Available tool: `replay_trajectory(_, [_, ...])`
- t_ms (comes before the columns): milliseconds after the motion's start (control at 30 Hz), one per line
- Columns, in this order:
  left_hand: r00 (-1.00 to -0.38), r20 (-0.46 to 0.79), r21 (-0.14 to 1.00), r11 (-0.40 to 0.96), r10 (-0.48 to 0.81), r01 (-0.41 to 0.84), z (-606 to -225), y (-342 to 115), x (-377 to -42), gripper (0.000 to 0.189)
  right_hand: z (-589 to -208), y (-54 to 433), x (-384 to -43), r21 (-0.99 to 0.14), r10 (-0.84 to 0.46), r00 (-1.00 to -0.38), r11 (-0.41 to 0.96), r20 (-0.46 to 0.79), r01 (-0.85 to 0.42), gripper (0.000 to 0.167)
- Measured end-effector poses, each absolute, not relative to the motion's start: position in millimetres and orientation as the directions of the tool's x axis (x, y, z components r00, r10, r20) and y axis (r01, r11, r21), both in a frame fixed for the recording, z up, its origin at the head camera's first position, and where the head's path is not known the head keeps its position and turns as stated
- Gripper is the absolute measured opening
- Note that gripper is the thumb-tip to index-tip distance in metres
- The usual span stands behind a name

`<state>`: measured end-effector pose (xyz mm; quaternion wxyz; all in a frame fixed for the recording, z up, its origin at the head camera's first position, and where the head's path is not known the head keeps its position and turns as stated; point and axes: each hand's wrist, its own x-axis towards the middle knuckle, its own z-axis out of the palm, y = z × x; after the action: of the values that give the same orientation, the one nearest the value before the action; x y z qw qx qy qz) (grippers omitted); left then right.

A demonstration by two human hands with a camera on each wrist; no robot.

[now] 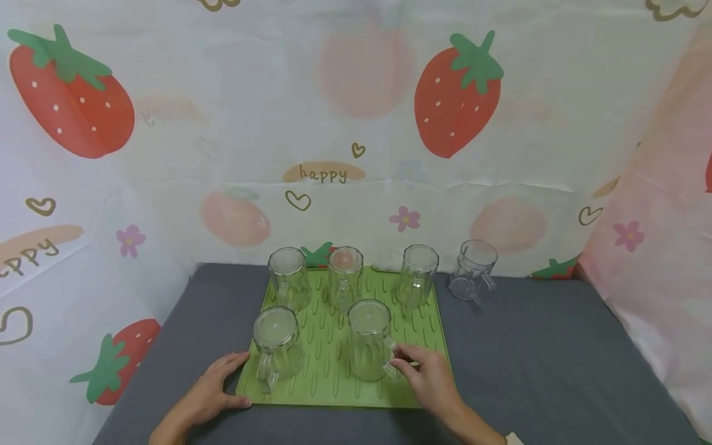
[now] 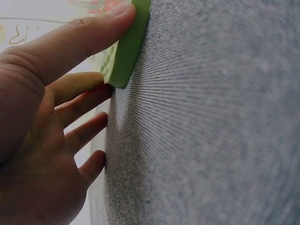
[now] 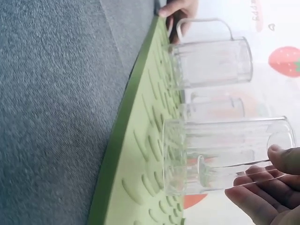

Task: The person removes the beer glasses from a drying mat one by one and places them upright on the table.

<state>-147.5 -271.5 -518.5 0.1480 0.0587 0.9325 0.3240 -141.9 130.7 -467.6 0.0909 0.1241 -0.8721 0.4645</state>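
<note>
Glass mug (image 1: pixel 368 347), right hand (image 1: pixel 431 377) pinching its handle (image 1: pixel 390 371), left hand (image 1: pixel 207 392) (outspread) touching green mat (image 1: pixel 328 389)

Soft, even, slightly dim light fills the head view, with faint shadows on the tabletop (image 1: pixel 534 346) around six o'clock and small glints on the glass mugs (image 1: pixel 369 343). In the left wrist view, the left hand (image 2: pixel 44 126) looks dark against pale glare toward ten o'clock; the tabletop blurs toward three. The right wrist view washes out toward one o'clock, paling the curtain (image 3: pixel 276 96).
</note>
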Motion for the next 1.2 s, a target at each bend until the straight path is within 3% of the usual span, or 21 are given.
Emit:
replay_trajectory(633, [-0.947, -0.250, 0.614, 0.789, 0.201, 0.006, -520.3, -271.9, -149.8, 0.092, -451.8, 146.8, -149.5, -0.745, -0.065, -0.938, 0.590, 0.340, -0.311, 0.020])
replay_trajectory(1200, [-0.949, -0.238, 0.621, 0.783, 0.209, 0.016, -518.3, -270.6, -148.8, 0.091, -435.5, 162.7, -154.5, -0.701, -0.054, -0.889, 0.595, 0.454, -0.394, 0.017])
